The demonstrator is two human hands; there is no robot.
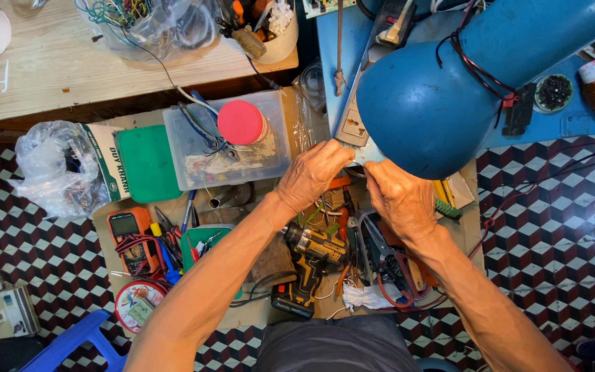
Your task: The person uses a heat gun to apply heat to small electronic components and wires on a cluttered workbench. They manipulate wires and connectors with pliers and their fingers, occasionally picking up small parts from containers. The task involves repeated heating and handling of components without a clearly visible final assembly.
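Blue lamp shade (430, 110) overhanging both hands, cordless drill (311, 265) below

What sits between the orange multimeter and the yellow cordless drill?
Head view: between multimeter and drill lie pliers and screwdrivers, a green tray and the person's left forearm.

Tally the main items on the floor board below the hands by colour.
Green: 1, green lid
Red: 1, red round cap
Orange: 1, orange multimeter
Yellow and black: 1, cordless drill
Total: 4
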